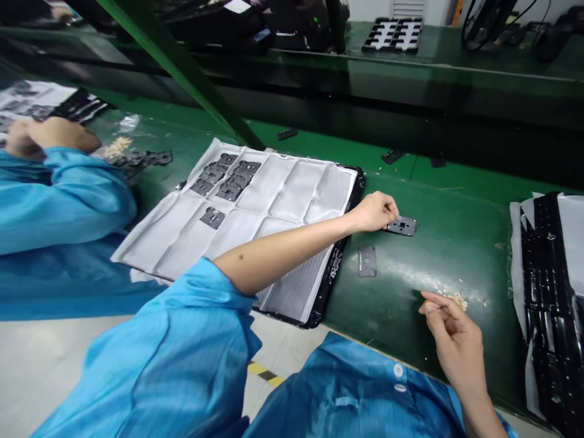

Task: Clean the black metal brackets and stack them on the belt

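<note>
My left hand (375,212) reaches across the tray and grips the edge of a thin dark plate with cut-outs (404,226) just above the green bench. A similar grey plate (367,261) lies flat on the bench below it. My right hand (456,337) is closed in a pinch near the bench's front edge; what is between its fingertips, if anything, is too small to make out. Beside those fingers lies a small heap of pale scraps (458,300). The black tray lined with white sheet (283,185) holds several dark plates (239,180) in its far left compartments.
On the right stand stacked black trays (550,292) with white liners. At left, a co-worker's hands (59,134) work by another tray and scraps (116,148). A green post (182,67) slants down behind my tray. Small black pieces (393,156) lie along the bench's back.
</note>
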Tool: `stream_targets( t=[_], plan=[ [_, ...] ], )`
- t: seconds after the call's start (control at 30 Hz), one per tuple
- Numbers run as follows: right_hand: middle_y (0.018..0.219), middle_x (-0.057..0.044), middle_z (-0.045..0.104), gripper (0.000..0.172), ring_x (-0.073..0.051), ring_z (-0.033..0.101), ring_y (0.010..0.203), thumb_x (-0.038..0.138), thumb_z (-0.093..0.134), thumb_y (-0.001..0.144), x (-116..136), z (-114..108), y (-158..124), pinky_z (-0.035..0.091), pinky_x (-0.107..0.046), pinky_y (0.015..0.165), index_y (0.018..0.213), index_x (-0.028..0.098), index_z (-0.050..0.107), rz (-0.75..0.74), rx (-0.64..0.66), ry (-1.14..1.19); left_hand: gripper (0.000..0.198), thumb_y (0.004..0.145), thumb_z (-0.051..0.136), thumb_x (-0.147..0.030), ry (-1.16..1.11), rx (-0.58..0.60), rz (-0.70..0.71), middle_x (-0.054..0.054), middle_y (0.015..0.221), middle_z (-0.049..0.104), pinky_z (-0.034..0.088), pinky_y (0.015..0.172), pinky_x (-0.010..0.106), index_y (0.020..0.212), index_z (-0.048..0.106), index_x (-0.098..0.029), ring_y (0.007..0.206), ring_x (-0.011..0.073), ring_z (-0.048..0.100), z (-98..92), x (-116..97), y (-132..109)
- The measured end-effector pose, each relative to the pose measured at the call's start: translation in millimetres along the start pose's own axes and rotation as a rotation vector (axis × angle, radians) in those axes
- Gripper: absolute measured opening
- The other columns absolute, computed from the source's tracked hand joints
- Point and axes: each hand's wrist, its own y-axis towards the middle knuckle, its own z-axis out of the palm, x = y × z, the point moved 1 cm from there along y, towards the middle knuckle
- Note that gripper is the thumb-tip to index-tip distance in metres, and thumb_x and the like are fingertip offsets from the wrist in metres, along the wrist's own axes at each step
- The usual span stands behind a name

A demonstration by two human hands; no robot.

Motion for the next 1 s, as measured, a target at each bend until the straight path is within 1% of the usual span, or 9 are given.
stream_targets(
  t=[0.1, 0.2, 0.33, 0.53, 0.67, 0.73, 0.8, 0.9, 1.0],
  plan=[
    [0.081, -0.008, 0.079, 0.036, -0.018, 0.071, 0.066, 0.049, 0.074, 0.094, -5.7, 1.4, -0.1, 0.057, -0.026, 0.059, 0.106, 0.016, 0.084, 0.011, 0.018, 0.006, 0.021, 0.073, 0.065, 0.006, 0.058, -0.016, 0.016, 0.0, 0.066, 0.071, 0.054, 0.074, 0.026, 0.066, 0.072, -0.012, 0.062, 0.0114, 0.066, 5.1, 0.7, 8.3],
    [0.079, -0.008, 0.079, 0.036, -0.018, 0.07, 0.065, 0.049, 0.074, 0.094, -8.5, 4.6, -0.6, 0.056, -0.025, 0.057, 0.105, 0.016, 0.084, 0.023, 0.039, 0.025, 0.022, 0.07, 0.065, 0.007, 0.093, -0.012, 0.014, 0.001, 0.067, 0.073, 0.054, 0.075, 0.026, 0.065, 0.073, -0.013, 0.066, 0.0133, 0.067, 6.6, 2.8, 11.7],
    [0.079, -0.008, 0.078, 0.036, -0.017, 0.067, 0.062, 0.049, 0.072, 0.096, -11.0, 7.6, -1.2, 0.052, -0.025, 0.053, 0.105, 0.016, 0.084, 0.032, 0.064, 0.039, 0.021, 0.07, 0.066, 0.005, 0.118, -0.008, 0.002, 0.002, 0.066, 0.074, 0.055, 0.074, 0.027, 0.066, 0.076, -0.012, 0.065, 0.0141, 0.067, 6.8, 5.4, 13.7],
    [0.081, -0.008, 0.078, 0.037, -0.018, 0.068, 0.064, 0.049, 0.073, 0.096, -19.0, 6.4, -1.8, 0.051, -0.025, 0.053, 0.108, 0.016, 0.083, 0.045, 0.09, 0.042, 0.019, 0.074, 0.068, 0.004, 0.163, -0.012, -0.002, 0.002, 0.068, 0.075, 0.057, 0.075, 0.027, 0.067, 0.075, -0.012, 0.067, 0.0139, 0.068, 8.1, 3.4, 12.9],
    [0.083, -0.008, 0.078, 0.037, -0.018, 0.068, 0.065, 0.05, 0.072, 0.097, -22.4, 5.7, -3.4, 0.052, -0.025, 0.053, 0.109, 0.017, 0.083, 0.065, 0.096, 0.051, 0.005, 0.081, 0.078, -0.007, 0.222, -0.019, -0.013, 0.003, 0.071, 0.075, 0.057, 0.077, 0.028, 0.08, 0.077, -0.012, 0.069, 0.0153, 0.07, -0.4, 4.7, 10.9],
    [0.083, -0.008, 0.079, 0.037, -0.018, 0.069, 0.065, 0.05, 0.073, 0.097, -22.9, 5.8, -3.9, 0.053, -0.025, 0.055, 0.109, 0.017, 0.083, 0.062, 0.091, 0.057, 0.009, 0.084, 0.082, -0.014, 0.265, -0.044, -0.014, 0.003, 0.073, 0.075, 0.058, 0.08, 0.03, 0.091, 0.077, -0.012, 0.07, 0.0172, 0.071, -8.3, 6.9, 7.5],
    [0.083, -0.008, 0.079, 0.036, -0.018, 0.07, 0.066, 0.05, 0.073, 0.096, -23.2, 6.2, -4.0, 0.055, -0.026, 0.057, 0.108, 0.017, 0.083, 0.054, 0.089, 0.067, 0.011, 0.086, 0.08, -0.015, 0.316, -0.075, -0.003, 0.005, 0.079, 0.076, 0.058, 0.086, 0.033, 0.096, 0.076, -0.012, 0.077, 0.0196, 0.072, -15.7, 8.7, 1.7],
    [0.082, -0.008, 0.078, 0.035, -0.018, 0.07, 0.066, 0.049, 0.073, 0.096, -23.6, 7.3, -3.5, 0.056, -0.026, 0.059, 0.108, 0.017, 0.083, 0.047, 0.093, 0.077, 0.009, 0.09, 0.078, -0.018, 0.39, -0.112, 0.045, 0.01, 0.098, 0.077, 0.056, 0.097, 0.038, 0.098, 0.075, -0.014, 0.095, 0.0243, 0.073, -19.1, 8.5, -9.2],
    [0.082, -0.008, 0.078, 0.037, -0.018, 0.069, 0.065, 0.05, 0.073, 0.097, -24.0, 8.3, -2.8, 0.054, -0.025, 0.057, 0.109, 0.016, 0.083, 0.053, 0.097, 0.074, 0.027, 0.094, 0.079, -0.033, 0.502, -0.112, 0.138, 0.014, 0.121, 0.072, 0.055, 0.101, 0.041, 0.112, 0.074, -0.014, 0.108, 0.0288, 0.072, -9.7, 4.4, -13.9]
  ],
)
